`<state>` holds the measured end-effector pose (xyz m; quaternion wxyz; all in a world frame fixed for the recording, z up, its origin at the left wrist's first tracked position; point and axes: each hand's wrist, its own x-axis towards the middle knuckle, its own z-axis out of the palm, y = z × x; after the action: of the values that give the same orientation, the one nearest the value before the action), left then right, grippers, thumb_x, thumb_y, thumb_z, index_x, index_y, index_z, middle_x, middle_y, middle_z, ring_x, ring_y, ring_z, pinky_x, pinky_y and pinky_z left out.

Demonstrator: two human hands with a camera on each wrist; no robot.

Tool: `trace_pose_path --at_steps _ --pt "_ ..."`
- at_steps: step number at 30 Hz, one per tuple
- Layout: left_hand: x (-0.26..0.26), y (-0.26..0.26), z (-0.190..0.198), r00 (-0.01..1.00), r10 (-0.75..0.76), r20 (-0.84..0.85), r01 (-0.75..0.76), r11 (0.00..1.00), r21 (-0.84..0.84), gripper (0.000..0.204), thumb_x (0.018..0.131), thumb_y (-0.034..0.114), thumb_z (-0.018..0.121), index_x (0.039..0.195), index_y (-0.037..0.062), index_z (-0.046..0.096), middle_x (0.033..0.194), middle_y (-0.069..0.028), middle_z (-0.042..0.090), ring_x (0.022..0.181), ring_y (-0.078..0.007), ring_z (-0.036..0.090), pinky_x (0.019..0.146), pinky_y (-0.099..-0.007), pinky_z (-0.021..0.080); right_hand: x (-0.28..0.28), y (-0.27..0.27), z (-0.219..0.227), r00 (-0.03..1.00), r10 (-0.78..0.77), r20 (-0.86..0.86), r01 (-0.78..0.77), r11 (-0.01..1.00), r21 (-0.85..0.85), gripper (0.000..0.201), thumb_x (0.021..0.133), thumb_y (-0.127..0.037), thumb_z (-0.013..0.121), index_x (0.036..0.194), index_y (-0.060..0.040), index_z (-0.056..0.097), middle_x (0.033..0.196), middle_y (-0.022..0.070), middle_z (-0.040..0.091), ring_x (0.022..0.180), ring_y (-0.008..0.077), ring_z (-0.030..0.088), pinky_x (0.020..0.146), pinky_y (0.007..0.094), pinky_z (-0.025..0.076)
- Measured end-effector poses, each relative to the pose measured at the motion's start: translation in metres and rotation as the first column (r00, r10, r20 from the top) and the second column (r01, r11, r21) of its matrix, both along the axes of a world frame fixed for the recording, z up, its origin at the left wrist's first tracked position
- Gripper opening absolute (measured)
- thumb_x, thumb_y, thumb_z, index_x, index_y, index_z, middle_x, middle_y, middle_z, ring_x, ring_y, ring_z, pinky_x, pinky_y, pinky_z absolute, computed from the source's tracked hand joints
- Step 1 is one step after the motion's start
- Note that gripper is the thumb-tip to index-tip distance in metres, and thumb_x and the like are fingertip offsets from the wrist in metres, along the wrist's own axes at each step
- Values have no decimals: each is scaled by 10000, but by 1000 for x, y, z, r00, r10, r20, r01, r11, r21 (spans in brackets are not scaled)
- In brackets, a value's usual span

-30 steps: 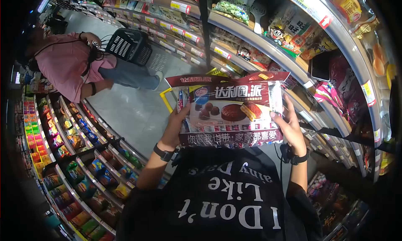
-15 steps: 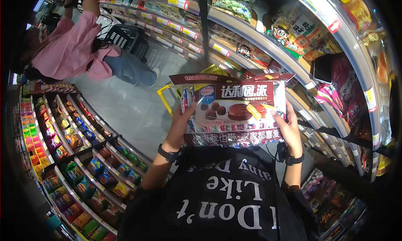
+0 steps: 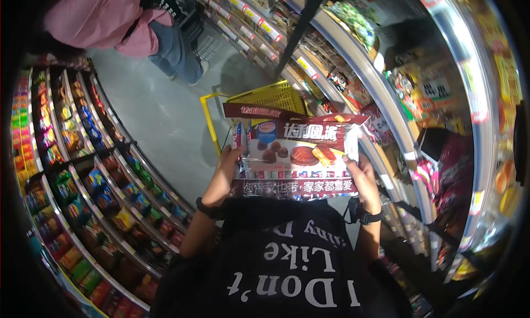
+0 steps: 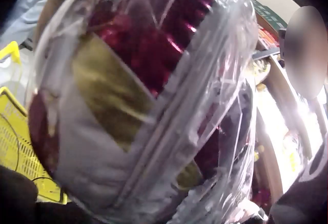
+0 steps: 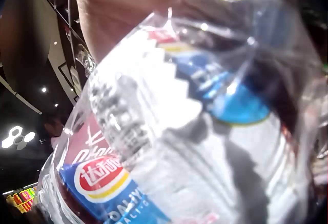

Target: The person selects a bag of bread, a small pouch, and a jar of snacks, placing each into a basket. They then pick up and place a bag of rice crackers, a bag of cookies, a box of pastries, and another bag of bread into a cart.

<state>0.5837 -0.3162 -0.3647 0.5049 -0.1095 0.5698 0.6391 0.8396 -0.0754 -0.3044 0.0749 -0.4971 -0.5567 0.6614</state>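
Note:
Both hands hold a large bag of chocolate pies (image 3: pixel 298 158) level in front of the chest. It is clear plastic with a maroon top and a maroon strip of white lettering along the bottom. My left hand (image 3: pixel 225 171) grips its left end, and my right hand (image 3: pixel 361 177) grips the right end with the thumb on the front. In the left wrist view, the shiny wrapping of the bag (image 4: pixel 113 90) fills the middle. The right wrist view shows white and blue individual packets (image 5: pixel 128 183) inside the clear plastic.
A yellow shopping basket (image 3: pixel 276 98) is on the floor just beyond the bag. Snack shelves (image 3: pixel 105 191) curve along the left, and stocked shelves (image 3: pixel 342 47) rise at the right. A person in a pink shirt (image 3: pixel 105 19) stands in the aisle beside a dark basket (image 3: pixel 190 28).
The head view has shifted, bringing the yellow basket further into sight. The person in pink has moved up toward the top left edge. Both hands still hold the bag.

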Motion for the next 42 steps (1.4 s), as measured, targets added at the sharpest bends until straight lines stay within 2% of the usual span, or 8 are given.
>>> trace_pose_path --at_steps 8,14,20,24,29,32,34,42 --pt "7 -4 -77 989 76 125 -51 980 -192 346 950 321 557 1060 -6 592 989 -69 621 884 -164 623 789 -289 504 -43 53 -85 957 290 -3 -282 927 -247 475 927 -211 697 1320 2 535 1097 61 668 968 122 615 852 296 489" --pt "-5 12 -165 973 190 130 -139 935 -327 406 934 348 603 1113 -13 551 993 -87 617 886 -156 617 782 -288 509 -84 93 -207 727 570 382 -506 821 -263 560 898 -288 717 1359 -40 518 1058 64 667 911 117 611 811 285 493" --pt "-49 36 -288 988 139 -65 -152 937 -315 493 918 404 640 1096 -46 547 996 -127 625 876 -165 608 756 -304 506 -131 113 -338 824 497 272 -480 867 -131 505 904 -248 683 1338 -41 527 1179 95 629 1050 149 582 905 311 469" --pt "-73 45 -351 934 -254 -253 84 841 -534 525 920 448 629 1063 -55 578 959 -183 659 860 -280 648 757 -362 511 -145 121 -406 893 427 144 -385 889 -248 450 914 -275 677 1267 -15 578 1104 42 655 983 131 591 871 287 462" --pt "-92 41 -385 479 -776 -410 213 556 -803 658 847 585 649 986 -58 658 1032 -270 652 869 -416 628 826 -430 498 -149 129 -424 848 439 297 -364 889 -277 405 943 -311 664 1218 -16 623 1089 25 668 956 101 594 849 271 460" --pt "-99 32 -406 663 -688 -297 368 644 -671 797 835 628 640 1170 -93 602 1168 -244 626 996 -314 628 913 -347 479 -146 131 -440 849 445 285 -345 875 -339 440 961 -361 645 1218 -5 633 1113 27 671 968 114 600 873 269 452" --pt "-102 41 -405 954 -295 53 296 898 -325 857 849 620 629 1279 -115 535 1206 -207 613 1046 -251 616 936 -310 466 -144 135 -453 849 449 279 -335 865 -373 453 963 -374 638 1225 -5 633 1122 29 671 985 122 602 893 268 445" --pt "-71 29 -402 910 -259 324 343 908 -239 868 886 678 523 1402 -15 445 1177 -162 640 968 -219 658 861 -319 523 -167 156 -467 730 591 344 -467 799 -379 461 951 -377 644 1190 17 649 1101 48 676 984 149 594 905 277 436"
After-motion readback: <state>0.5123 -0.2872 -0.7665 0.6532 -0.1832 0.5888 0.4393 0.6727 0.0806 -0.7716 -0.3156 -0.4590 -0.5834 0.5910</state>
